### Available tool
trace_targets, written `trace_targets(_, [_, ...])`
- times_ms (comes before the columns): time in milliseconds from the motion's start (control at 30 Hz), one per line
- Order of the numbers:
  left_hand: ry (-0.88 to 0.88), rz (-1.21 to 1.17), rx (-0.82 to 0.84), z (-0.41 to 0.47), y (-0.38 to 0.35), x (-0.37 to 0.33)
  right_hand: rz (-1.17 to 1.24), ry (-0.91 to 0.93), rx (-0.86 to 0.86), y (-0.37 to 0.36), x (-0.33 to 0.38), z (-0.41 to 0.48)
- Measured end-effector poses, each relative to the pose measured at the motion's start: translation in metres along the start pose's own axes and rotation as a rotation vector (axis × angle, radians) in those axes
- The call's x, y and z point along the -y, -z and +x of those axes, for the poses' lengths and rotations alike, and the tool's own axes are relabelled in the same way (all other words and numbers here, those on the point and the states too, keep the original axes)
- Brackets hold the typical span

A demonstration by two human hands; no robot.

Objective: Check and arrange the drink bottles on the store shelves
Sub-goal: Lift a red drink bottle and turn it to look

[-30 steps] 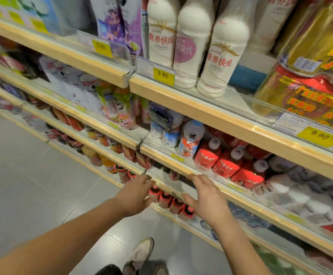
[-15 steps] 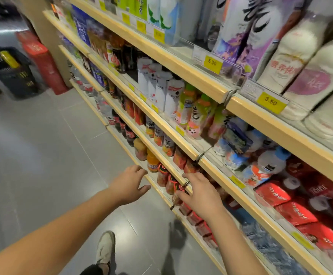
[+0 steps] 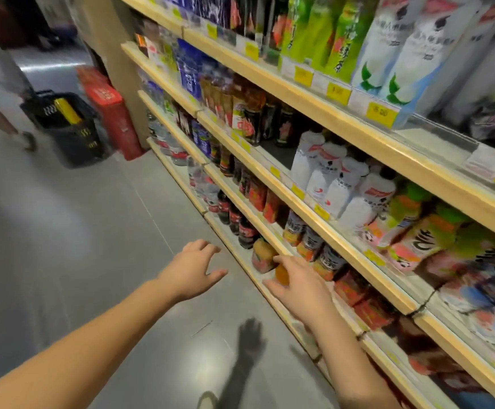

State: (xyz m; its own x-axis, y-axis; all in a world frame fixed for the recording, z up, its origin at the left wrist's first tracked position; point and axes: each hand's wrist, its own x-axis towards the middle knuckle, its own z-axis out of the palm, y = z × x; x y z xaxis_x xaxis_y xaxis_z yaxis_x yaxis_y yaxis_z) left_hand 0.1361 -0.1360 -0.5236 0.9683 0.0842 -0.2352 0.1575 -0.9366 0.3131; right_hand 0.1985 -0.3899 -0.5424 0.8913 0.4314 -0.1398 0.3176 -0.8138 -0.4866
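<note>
The squat plastic bottle of orange-yellow juice stands on the lowest wooden shelf, just ahead of your right hand. That hand's fingers are spread and loosely bent at the bottle's side; I cannot tell if they touch it. Your left hand hangs nearby, fingers spread, holding nothing, over the grey floor.

A single head-worn camera looks forward and down the aisle. The shelves stand close on its right and run slantwise away toward the upper left, their nearest tiers blurred. The floor left of the shelves fills the rest. The left hand and right hand enter from below, before the shelves' lower tiers.
</note>
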Motion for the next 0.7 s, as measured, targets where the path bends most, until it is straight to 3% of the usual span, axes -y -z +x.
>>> trace_targets(333, [-0.032, 0.024, 0.023, 0.075, 0.048, 0.067, 0.033, 0.013, -0.003, -0.021, 0.062, 0.116])
trace_targets(700, [-0.119, 0.102, 0.101, 0.223, 0.086, 0.107, 0.093, -0.056, -0.004, -0.030, 0.062, 0.254])
